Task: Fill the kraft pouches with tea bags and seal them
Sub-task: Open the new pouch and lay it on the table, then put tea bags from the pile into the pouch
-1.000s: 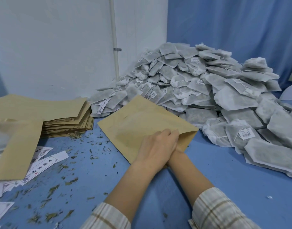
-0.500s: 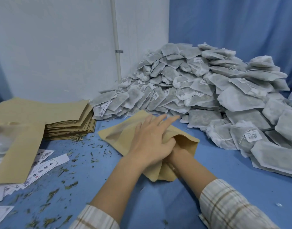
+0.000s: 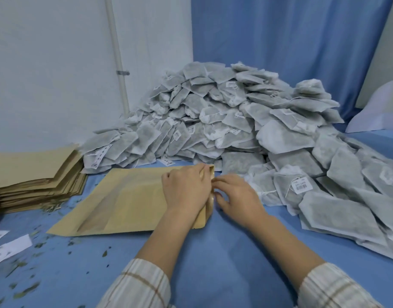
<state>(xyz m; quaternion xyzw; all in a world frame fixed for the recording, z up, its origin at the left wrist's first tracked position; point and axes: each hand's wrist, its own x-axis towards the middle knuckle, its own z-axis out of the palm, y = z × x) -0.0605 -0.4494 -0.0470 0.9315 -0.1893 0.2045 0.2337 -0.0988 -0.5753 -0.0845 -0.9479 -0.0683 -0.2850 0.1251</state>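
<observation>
Kraft paper pouch (image 3: 133, 203), flat, matte tan with a paler window strip, lies on the blue table (image 3: 213, 263); contents cannot be seen. Left hand (image 3: 186, 192) rests across its right end, fingers curled over the open edge. Right hand (image 3: 237, 198) pinches that same edge with bent fingers. Fibrous grey-white tea bags (image 3: 235, 121), tagged, form a heap just behind. Empty pouch stack (image 3: 37, 176) sits left, amid leaf crumbs (image 3: 75, 243).

White wall (image 3: 53, 63) at rear left, with a white pipe (image 3: 116, 56) running vertically, held by a metal clip (image 3: 122, 72). Blue curtain (image 3: 291, 41) hangs at rear right. Work surface covered in blue cloth (image 3: 224, 252), littered with loose leaf fragments (image 3: 31, 285). Lighting even, soft.
</observation>
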